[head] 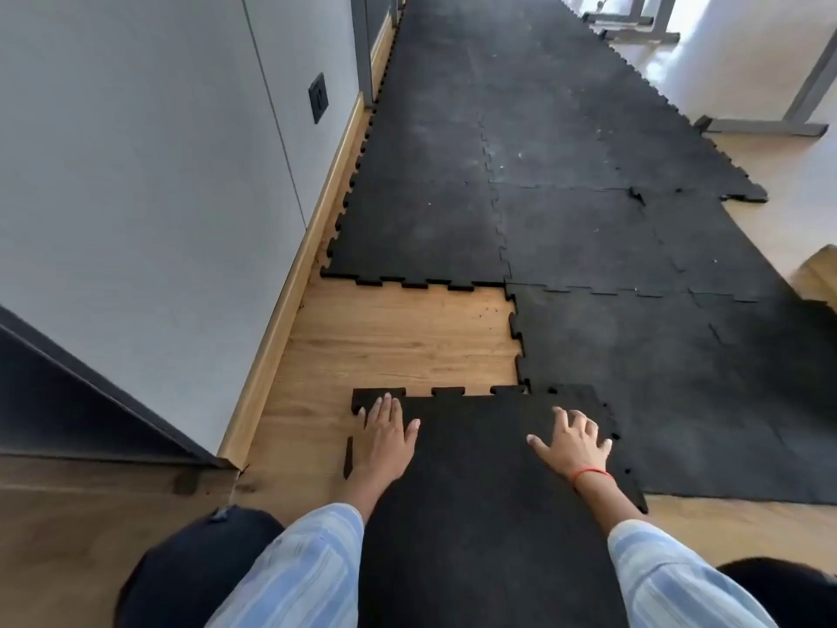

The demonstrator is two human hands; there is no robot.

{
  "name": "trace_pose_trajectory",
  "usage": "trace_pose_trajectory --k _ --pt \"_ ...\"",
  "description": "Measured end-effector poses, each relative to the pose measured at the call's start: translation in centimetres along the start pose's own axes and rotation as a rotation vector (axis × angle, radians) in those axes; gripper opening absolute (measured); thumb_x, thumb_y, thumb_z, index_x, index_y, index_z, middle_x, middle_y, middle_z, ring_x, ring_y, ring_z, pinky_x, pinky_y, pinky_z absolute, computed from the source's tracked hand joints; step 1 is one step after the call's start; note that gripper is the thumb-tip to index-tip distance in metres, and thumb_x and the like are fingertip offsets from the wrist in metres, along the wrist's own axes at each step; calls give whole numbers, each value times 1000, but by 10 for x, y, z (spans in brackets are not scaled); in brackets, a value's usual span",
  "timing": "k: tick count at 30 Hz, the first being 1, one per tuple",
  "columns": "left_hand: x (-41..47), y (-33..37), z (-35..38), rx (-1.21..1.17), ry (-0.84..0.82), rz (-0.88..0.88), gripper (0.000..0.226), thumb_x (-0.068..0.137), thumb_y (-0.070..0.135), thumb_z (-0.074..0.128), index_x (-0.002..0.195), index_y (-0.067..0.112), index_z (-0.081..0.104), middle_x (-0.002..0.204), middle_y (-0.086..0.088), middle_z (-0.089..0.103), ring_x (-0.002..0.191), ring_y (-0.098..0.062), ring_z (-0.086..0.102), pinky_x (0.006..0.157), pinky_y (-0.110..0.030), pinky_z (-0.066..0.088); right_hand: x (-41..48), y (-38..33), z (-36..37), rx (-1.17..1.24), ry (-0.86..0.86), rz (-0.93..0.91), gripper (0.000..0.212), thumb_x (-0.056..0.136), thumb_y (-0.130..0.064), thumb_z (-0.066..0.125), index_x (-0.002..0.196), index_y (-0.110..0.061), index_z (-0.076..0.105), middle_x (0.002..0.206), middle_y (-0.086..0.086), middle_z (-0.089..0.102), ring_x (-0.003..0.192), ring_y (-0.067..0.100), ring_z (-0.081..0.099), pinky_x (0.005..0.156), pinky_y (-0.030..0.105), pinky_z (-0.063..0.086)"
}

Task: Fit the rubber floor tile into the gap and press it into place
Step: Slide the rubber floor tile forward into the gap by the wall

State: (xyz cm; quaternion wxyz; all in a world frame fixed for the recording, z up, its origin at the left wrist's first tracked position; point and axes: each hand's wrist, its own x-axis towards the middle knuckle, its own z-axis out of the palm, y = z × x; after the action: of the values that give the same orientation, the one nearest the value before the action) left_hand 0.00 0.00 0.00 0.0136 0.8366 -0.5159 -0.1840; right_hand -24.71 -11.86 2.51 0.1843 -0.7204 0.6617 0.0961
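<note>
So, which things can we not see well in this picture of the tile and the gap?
- Loose tile, head view: near edge hidden by the sleeves and the bottom frame edge.
- Its left edge: partly covered by the left hand.
- Its right tabs: black on the black laid mats, overlap unclear near the right hand.

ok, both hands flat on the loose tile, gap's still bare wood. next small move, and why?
Probably slide the loose tile forward and slightly left. Bare wood gap lies between its front tabs and the laid mat, and its right edge overlaps the neighbouring tile. Left hand and right hand rest flat on top, suited to pushing.
</note>
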Motion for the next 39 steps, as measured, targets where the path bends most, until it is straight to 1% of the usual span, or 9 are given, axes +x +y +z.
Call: trace_pose_trajectory --k 4,6,11,20,24,27,32,35,39 --pt "-3 -16 22 -99 -340 -248 80 98 57 21 152 3 -3 159 -20 -9 148 -32 0 118 -44 12 1 28 14 -11 -189 211 106 73 -73 58 152 -20 11 159 14 9 146 33 11 112 64 20" --pt "-3 -15 27 -115 -479 -304 89 95 63 24 150 2 -11 156 -24 -19 147 -36 -3 117 -45 15 4 35 19 -30 -243 227 118 68 -76 60 153 -19 1 161 16 -2 147 35 6 111 65 19" --pt "4 -8 31 -101 -602 -368 101 89 72 23 150 -2 -7 155 -27 -20 146 -38 -10 118 -47 10 17 52 29 2 -352 271 125 68 -69 68 153 -11 -5 158 26 -6 146 43 7 116 58 20" --pt "14 -11 43 -83 -511 -392 101 90 67 35 150 -4 -5 155 -32 -13 146 -42 -4 118 -48 11 18 57 38 -75 -372 256 123 69 -60 73 152 -9 -2 156 30 -3 144 45 11 116 58 21" --pt "8 -12 41 -70 -483 -376 97 93 64 35 149 -5 -2 156 -30 -9 146 -39 3 118 -47 15 17 58 33 -38 -376 251 116 72 -59 72 152 -13 1 157 28 0 145 43 13 116 58 22" --pt "6 -16 41 -100 -437 -445 96 93 63 37 149 -7 1 155 -32 -6 145 -42 4 117 -48 18 18 64 30 47 -333 285 111 74 -58 71 151 -11 8 156 25 8 144 41 17 116 55 24" --pt "0 -22 54 -287 -389 -591 99 88 59 51 149 -7 10 156 -25 15 138 -41 30 110 -47 33 17 90 38 174 -280 472 121 74 -53 74 150 5 -1 158 27 9 145 42 15 118 49 22" --pt "-5 -17 55 -349 -258 -605 100 81 55 66 146 -8 22 147 -21 40 126 -33 50 94 -37 49 15 92 40 236 -240 483 127 68 -52 79 149 6 1 156 26 16 144 40 20 115 51 28" --pt "-9 -22 52 -566 -147 -689 78 75 44 77 130 -1 46 127 -17 57 113 -34 57 87 -41 51 11 94 36 350 -177 531 130 61 -49 85 149 3 5 149 29 27 139 41 25 108 54 38"
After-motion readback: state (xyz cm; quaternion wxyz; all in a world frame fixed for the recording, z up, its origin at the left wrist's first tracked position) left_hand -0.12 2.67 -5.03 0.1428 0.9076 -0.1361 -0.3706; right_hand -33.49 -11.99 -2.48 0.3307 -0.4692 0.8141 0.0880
